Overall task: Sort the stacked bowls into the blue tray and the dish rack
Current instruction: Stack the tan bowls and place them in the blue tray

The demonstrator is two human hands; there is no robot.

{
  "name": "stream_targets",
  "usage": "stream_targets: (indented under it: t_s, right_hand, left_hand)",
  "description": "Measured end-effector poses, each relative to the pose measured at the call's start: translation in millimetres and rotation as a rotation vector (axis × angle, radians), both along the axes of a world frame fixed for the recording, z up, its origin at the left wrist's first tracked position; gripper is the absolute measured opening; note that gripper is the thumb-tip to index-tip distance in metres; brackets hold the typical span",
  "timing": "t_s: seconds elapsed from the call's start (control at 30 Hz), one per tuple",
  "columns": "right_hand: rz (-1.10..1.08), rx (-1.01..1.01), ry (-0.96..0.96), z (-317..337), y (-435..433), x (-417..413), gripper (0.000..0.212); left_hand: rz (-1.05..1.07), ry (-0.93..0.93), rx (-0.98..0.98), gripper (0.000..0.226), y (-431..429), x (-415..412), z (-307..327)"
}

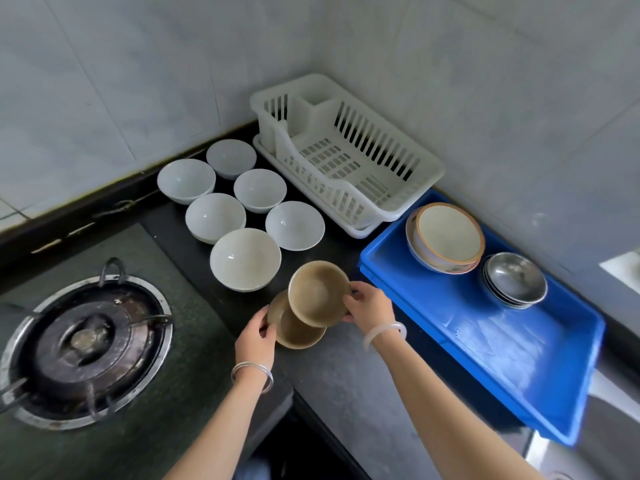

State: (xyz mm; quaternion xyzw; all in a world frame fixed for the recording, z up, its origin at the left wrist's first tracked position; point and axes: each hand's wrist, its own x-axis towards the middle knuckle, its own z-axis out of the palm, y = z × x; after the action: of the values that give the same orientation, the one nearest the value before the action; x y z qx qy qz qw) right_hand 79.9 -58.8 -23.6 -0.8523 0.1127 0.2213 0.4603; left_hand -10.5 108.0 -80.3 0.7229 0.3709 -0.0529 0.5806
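Note:
My right hand (pixel 369 303) grips the rim of a tan bowl (pixel 317 292), lifted and tilted above a second tan bowl (pixel 294 332) on the dark counter. My left hand (pixel 256 337) holds that lower bowl at its left edge. Several white bowls (pixel 245 258) stand behind them on the counter. The blue tray (pixel 519 358) lies to the right, holding a stack of patterned bowls (pixel 446 237) and a stack of steel bowls (pixel 516 278) at its far end. The white dish rack (pixel 349 157) stands in the corner with nothing in it.
A gas burner (pixel 86 344) sits on the stove at the left. Tiled walls (pixel 138 81) close off the back and right. The counter's front edge runs below my arms.

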Motion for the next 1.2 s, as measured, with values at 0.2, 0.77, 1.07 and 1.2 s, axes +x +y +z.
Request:
stream_targets:
  t_s: [0.2,0.77,1.07,1.2]
  right_hand:
    - [0.084,-0.125,-0.007,-6,18,-16,0.023]
    - [-0.118,0.167,0.311,-29,20,-23,0.036]
    - [-0.357,0.286,0.055,3,-40,-16,0.027]
    - [-0.474,0.409,-0.009,24,-95,-17,0.027]
  left_hand:
    - [0.127,-0.003,-0.145,0.033,1,3,-1]
    - [-0.008,0.034,-0.028,0.03,3,9,-2]
    - [-0.181,-0.122,-0.021,0.027,-44,53,50]
    - [-0.284,-0.184,-0.097,0.021,-98,75,72]
